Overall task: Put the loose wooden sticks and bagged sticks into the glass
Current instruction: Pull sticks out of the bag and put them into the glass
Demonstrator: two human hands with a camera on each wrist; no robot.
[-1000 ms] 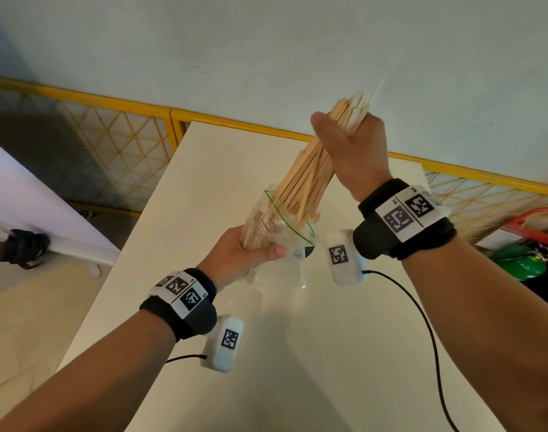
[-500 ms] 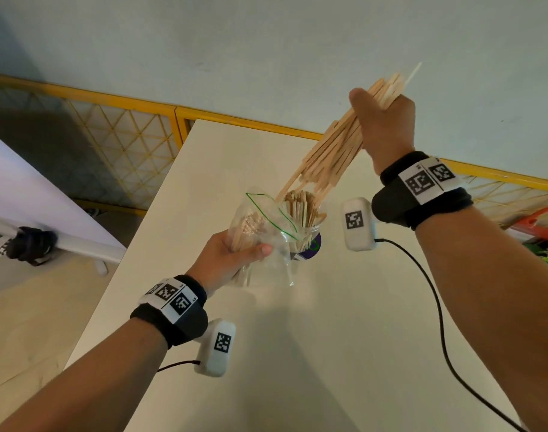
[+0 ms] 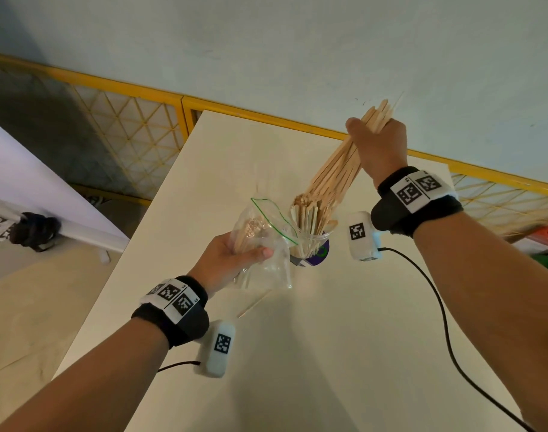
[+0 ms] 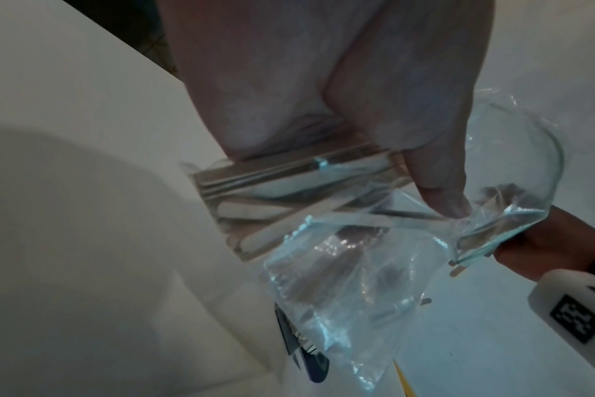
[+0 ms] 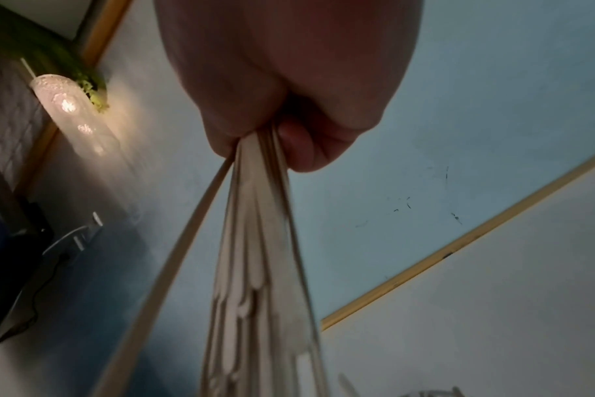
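Observation:
My right hand grips a bundle of long wooden sticks, raised and slanting down so its lower ends reach the glass, which stands on the white table with several shorter sticks upright inside. In the right wrist view the bundle hangs from my curled fingers. Left of the glass, my left hand holds a clear zip bag with a few sticks left in it; thumb and palm pinch the bag. One thin stick lies loose on the table below the bag.
The table ends near a yellow lattice fence at the back and left. A black cable trails from my right wrist across the table. A white board leans at the far left. Green and red items sit past the right edge.
My right hand pulled the long sticks up out of the bag and swung them right, over the glass. The left hand kept hold of the bag. A thin stick now lies on the table.

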